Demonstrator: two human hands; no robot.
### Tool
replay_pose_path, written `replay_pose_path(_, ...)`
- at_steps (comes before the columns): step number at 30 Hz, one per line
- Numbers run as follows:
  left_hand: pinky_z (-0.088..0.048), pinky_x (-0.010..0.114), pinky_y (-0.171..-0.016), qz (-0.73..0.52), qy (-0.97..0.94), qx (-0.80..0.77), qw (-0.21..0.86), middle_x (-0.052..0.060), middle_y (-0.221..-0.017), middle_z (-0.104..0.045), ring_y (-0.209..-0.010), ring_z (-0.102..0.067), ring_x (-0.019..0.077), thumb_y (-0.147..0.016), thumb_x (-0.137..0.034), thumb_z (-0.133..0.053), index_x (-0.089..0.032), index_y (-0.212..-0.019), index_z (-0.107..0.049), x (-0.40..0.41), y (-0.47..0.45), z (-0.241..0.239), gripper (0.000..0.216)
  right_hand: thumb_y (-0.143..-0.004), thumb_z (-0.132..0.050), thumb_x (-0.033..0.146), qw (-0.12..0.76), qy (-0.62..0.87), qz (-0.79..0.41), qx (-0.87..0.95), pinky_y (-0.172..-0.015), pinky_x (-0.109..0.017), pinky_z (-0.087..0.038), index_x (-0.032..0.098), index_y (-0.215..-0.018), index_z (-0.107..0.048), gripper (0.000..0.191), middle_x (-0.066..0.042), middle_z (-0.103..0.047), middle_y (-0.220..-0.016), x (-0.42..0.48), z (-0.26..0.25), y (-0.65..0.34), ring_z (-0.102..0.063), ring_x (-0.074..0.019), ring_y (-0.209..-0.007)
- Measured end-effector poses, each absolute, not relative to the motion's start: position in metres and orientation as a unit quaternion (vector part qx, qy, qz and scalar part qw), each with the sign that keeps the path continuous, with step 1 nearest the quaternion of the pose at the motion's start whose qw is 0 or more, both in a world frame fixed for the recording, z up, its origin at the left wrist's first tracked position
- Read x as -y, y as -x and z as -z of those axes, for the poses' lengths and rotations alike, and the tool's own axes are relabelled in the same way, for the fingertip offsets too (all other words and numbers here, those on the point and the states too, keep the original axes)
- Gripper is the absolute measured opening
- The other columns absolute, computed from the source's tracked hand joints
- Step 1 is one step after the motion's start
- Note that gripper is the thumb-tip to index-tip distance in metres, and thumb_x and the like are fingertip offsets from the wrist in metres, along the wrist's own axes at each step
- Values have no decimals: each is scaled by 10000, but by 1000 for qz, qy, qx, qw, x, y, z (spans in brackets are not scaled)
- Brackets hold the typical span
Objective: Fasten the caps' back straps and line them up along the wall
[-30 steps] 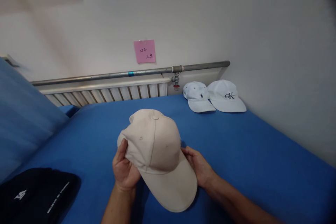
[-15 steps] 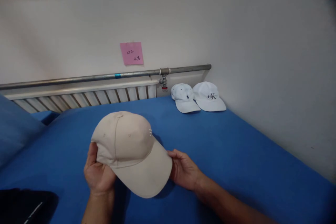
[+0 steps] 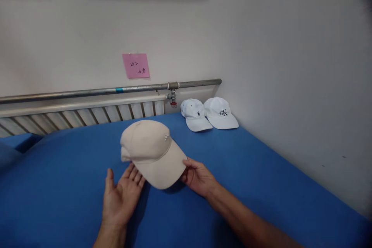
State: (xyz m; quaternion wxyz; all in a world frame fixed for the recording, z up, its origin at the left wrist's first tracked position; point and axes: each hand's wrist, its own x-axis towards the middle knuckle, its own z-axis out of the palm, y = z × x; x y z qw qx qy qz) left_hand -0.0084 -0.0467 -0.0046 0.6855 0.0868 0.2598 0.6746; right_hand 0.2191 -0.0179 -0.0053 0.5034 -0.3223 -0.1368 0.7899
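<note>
A beige baseball cap (image 3: 148, 141) with a small white mark on its front is at the middle of the view, its brim towards the lower right. My right hand (image 3: 199, 176) pinches the right edge of the brim between thumb and fingers. Palm up, my left hand (image 3: 123, 195) lies below the crown's left side, thumb apart and fingers stretched out. Its fingertips reach under the cap's lower edge, where I cannot tell whether they touch it.
Two white caps sit side by side at the bed's far right corner: one with a small rider logo (image 3: 195, 115), one with CK lettering (image 3: 221, 114). Behind the blue sheet (image 3: 247, 186) run a radiator (image 3: 124, 111) and a metal pipe (image 3: 197, 83). A pink note (image 3: 136, 66) hangs on the wall.
The beige cap has moved farther away and slightly right, with my right hand still on the brim. My left hand has let go of the crown's back and opened.
</note>
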Motion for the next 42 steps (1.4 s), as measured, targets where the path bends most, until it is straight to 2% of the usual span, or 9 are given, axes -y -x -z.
replay_pose_path(6, -517, 422, -941, -608, -138, -398, 672, 224, -1302, -579, -1146, -609, 297, -936, -410, -435, -73, -1384, -433, 37, -17, 8, 560, -764, -606, 62, 578, 333, -734, 123, -468, -192, -409, 171, -760, -573, 115, 14, -654, -647, -60, 7, -220, -577, -98, -549)
replay_pose_path(10, -542, 388, -855, -575, -157, -417, 686, 194, -1302, -586, -1105, -630, 284, -932, -413, -453, -93, -1302, -504, 27, -20, 19, 492, -816, -565, 40, 614, 336, -704, 119, -453, -172, -394, 168, -727, -545, 157, 33, -614, -625, -112, 12, -220, -539, -72, -518)
replay_pose_path(14, -535, 410, -824, -554, -162, -430, 694, 177, -1227, -637, -1053, -647, 300, -858, -488, -557, -119, -1161, -603, 21, -18, 32, 480, -906, -563, 172, 619, 360, -688, 118, -509, -190, -461, 133, -853, -590, 71, 16, -606, -731, -139, 23, -223, -557, -75, -577)
replay_pose_path(16, -527, 428, -819, -552, -176, -445, 682, 173, -1189, -658, -1035, -648, 315, -787, -513, -638, -129, -1103, -636, 22, -19, 34, 497, -924, -565, 264, 616, 375, -682, 120, -552, -220, -503, 120, -948, -600, 149, 0, -615, -814, -142, 27, -225, -579, -86, -627)
replay_pose_path(19, -521, 433, -796, -555, -194, -466, 661, 169, -1144, -680, -1006, -652, 328, -682, -531, -728, -137, -1053, -663, 24, -23, 31, 545, -895, -579, 167, 617, 389, -672, 130, -557, -220, -519, 134, -862, -591, 48, 3, -616, -727, -137, 30, -228, -588, -94, -606)
replay_pose_path(22, -525, 419, -773, -559, -208, -469, 651, 161, -1092, -701, -962, -664, 318, -626, -521, -775, -138, -1024, -677, 28, -25, 27, 561, -841, -587, 90, 613, 402, -662, 156, -529, -222, -526, 161, -762, -554, 111, -3, -602, -604, -129, 29, -231, -589, -112, -548)
replay_pose_path(34, -550, 386, -732, -554, -278, -473, 626, 147, -1085, -703, -907, -686, 284, -668, -483, -773, -145, -1059, -673, 35, -24, 29, 526, -719, -634, 135, 557, 526, -520, 378, -462, -253, -470, 171, -925, -558, 222, 24, -560, -549, -113, 32, -240, -576, -146, -486)
replay_pose_path(38, -541, 381, -785, -532, -309, -496, 612, 154, -1168, -670, -959, -674, 279, -733, -479, -726, -148, -1123, -654, 37, -25, 29, 516, -720, -591, 111, 532, 576, -352, 511, -674, -324, -490, 189, -1100, -569, 388, 13, -578, -678, -108, 33, -238, -582, -169, -648)
replay_pose_path(42, -526, 362, -821, -509, -338, -519, 598, 156, -1220, -647, -1013, -654, 279, -747, -499, -707, -153, -1159, -646, 38, -27, 30, 541, -742, -609, 113, 464, 549, -204, 664, -947, -382, -388, 207, -984, -645, 262, -70, -625, -1020, -97, 32, -228, -539, -220, -1011)
